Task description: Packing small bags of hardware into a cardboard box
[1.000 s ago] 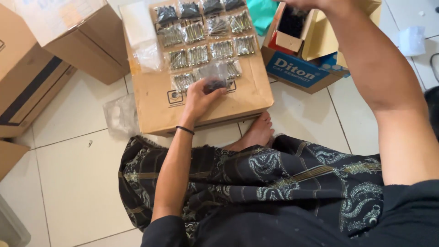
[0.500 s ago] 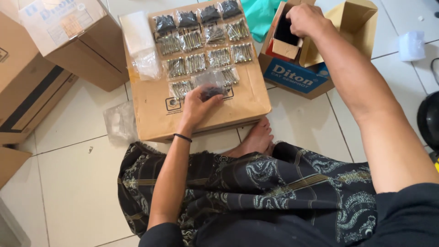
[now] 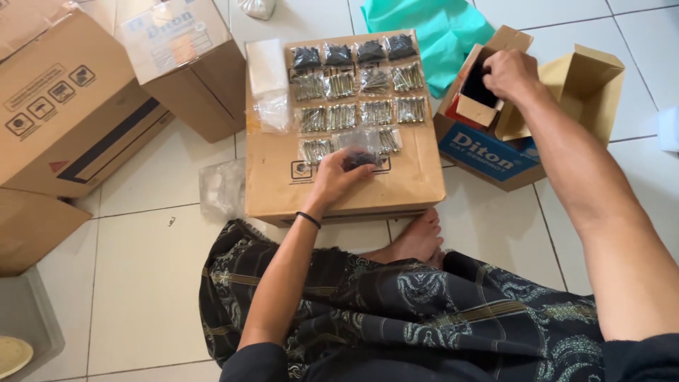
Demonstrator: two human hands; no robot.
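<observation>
Fingers of our left hand (image 3: pixel 338 177) are pinching a small clear bag of dark screws (image 3: pixel 359 157) on the flat brown cardboard box (image 3: pixel 396 187), beside three rows of four bags; our right hand (image 3: pixel 511 74) is reaching into a small open carton (image 3: pixel 475 106), grip hidden.

We see bare arms, a black band (image 3: pixel 308 219) on the left wrist, a dark patterned sarong (image 3: pixel 424 311), a bare foot (image 3: pixel 414 240).

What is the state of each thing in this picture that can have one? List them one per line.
Left hand: pressing a small clear bag on the flat box.
Right hand: reaching into the open carton.
Open carton: flaps up.
Flat box: closed, used as a worktop.
Bagged screws: laid flat in rows.
Green bag: crumpled on the floor.
</observation>
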